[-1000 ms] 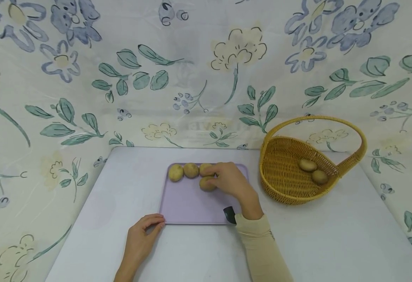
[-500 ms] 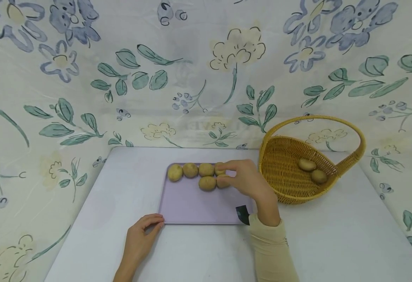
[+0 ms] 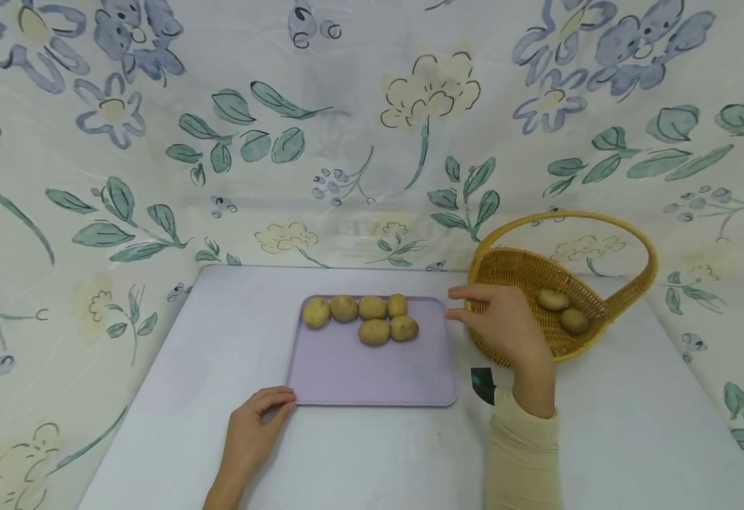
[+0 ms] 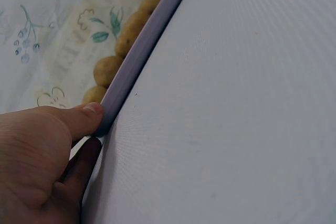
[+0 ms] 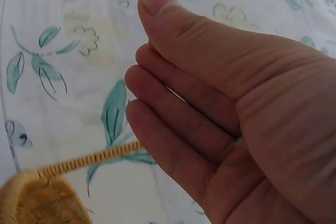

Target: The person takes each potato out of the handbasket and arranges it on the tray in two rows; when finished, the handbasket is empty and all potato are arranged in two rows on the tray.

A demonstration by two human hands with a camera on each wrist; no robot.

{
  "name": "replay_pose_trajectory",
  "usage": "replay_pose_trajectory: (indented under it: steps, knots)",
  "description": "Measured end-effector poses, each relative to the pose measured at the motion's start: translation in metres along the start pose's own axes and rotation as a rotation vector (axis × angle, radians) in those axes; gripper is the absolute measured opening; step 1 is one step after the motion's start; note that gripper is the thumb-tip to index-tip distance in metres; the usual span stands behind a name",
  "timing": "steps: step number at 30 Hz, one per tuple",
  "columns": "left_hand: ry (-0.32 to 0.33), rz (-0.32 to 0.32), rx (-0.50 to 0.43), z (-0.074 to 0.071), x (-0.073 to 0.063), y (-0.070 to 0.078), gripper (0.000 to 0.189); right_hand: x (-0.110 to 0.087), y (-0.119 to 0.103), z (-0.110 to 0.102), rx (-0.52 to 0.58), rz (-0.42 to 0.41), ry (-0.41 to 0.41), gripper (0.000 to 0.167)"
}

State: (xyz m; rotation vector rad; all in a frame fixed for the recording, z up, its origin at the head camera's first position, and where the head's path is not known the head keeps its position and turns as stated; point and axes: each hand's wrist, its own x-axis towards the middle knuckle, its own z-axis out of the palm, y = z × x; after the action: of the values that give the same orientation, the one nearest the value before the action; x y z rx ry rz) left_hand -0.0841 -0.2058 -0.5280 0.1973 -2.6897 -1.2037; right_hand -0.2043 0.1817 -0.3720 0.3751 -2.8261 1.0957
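Observation:
Several potatoes [image 3: 374, 332] lie on the lilac tray [image 3: 372, 375]: a row of them along its far edge and two just in front. My left hand [image 3: 253, 432] holds the tray's near left corner; the left wrist view shows the thumb on the tray's rim [image 4: 147, 35] and a finger tucked close beneath. Past the tray's right edge, my right hand [image 3: 508, 322] hovers in front of the wicker basket [image 3: 524, 263], thumb and fingers apart and nothing between them. Inside the basket two potatoes [image 3: 553, 300] rest at the right side; the hand hides part of its left side.
The basket's tall arched handle [image 3: 648, 265] rises above its rim. A white table [image 3: 372, 467] carries tray and basket, with a floral cloth [image 3: 346, 177] hanging behind. A black piece [image 3: 483, 384] sits at the right wrist by the beige sleeve [image 3: 524, 453].
My right hand has let go of the potatoes on the tray and moved right to the basket. Two potatoes now sit at the right end of the rows. The left hand has stayed put.

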Motion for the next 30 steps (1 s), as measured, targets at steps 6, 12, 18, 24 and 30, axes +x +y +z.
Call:
replay_pose_trajectory:
  steps: [6, 12, 18, 24, 30]
  knots:
    - [-0.01, -0.01, -0.004, -0.001, 0.0, -0.001, 0.015, -0.003, 0.021, -0.022, -0.035, 0.058, 0.037, 0.036]
    - [-0.019, -0.017, 0.0, -0.003, 0.001, 0.0, 0.015, -0.004, 0.051, -0.043, -0.071, 0.133, 0.1, 0.049]
    - [-0.028, -0.02, 0.003, -0.002, 0.0, -0.001, 0.016, -0.002, 0.079, -0.058, -0.034, 0.227, 0.09, 0.062]
    - [-0.035, -0.028, -0.002, -0.001, 0.0, 0.002, 0.016, 0.004, 0.095, -0.068, -0.091, 0.27, 0.091, 0.067]
    - [-0.027, -0.022, 0.008, -0.003, 0.0, 0.004, 0.015, 0.012, 0.11, -0.071, -0.126, 0.287, 0.066, 0.073]
